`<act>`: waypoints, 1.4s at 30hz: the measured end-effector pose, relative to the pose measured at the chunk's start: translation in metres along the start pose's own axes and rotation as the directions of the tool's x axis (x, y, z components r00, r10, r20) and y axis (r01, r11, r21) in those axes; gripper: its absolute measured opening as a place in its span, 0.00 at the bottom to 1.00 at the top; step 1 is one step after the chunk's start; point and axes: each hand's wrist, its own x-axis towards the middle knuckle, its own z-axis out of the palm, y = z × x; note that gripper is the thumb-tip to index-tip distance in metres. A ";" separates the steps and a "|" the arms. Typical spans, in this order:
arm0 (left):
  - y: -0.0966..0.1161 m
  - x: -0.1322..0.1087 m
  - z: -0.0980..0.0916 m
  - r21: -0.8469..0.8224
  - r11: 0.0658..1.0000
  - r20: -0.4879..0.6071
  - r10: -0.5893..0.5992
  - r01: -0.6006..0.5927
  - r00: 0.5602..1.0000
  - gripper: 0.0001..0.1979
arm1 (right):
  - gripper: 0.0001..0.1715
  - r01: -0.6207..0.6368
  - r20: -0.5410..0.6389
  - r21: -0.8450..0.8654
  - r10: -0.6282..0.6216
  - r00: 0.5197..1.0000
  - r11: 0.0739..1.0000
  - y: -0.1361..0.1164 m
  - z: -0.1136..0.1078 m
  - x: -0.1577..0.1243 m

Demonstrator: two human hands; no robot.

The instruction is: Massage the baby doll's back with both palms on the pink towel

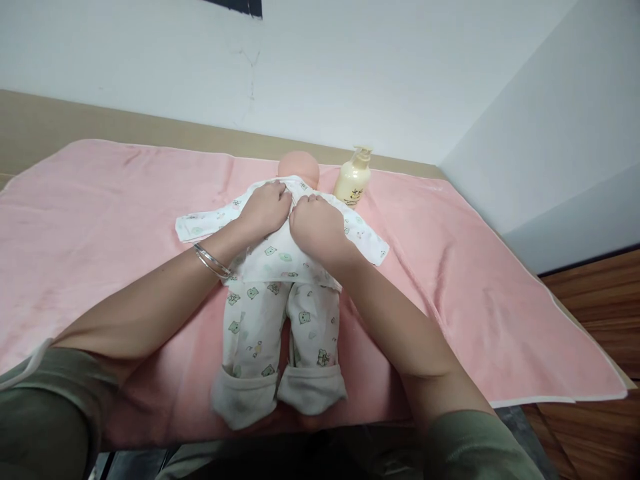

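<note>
A baby doll lies on the pink blanket (150, 200), the smooth crown of its head (299, 167) toward the wall. It wears a white printed baby top (280, 257) with sleeves spread to both sides, and matching trousers (255, 333) with turned-up cuffs. My left hand (269, 208), bangles on its wrist, is closed at the upper chest of the top. Right beside it, my right hand (317, 223) is curled into the same fabric near the collar. The fingertips of both are partly hidden, and the doll's face is out of sight.
A pale yellow pump bottle (353, 179) stands on the blanket to the right of the doll's head. Behind the blanket runs a beige table edge (150, 127) against a white wall (350, 73). Brown wood-grain furniture (600, 293) is at the far right.
</note>
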 end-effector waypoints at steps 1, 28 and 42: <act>0.003 -0.002 0.000 0.039 0.999 -0.002 0.002 -0.001 1.000 0.19 | 0.25 0.011 0.000 0.030 -0.011 1.000 0.999 0.004 0.001 0.004; 0.020 -0.022 0.004 0.024 0.999 -0.020 0.032 -0.031 0.999 0.15 | 0.29 -0.018 -0.031 0.162 0.023 0.999 0.987 0.034 0.008 0.030; 0.014 -0.008 -0.007 0.122 0.991 0.090 -0.071 0.060 0.993 0.17 | 0.27 0.042 0.038 0.162 -0.048 0.998 0.986 0.038 0.003 0.024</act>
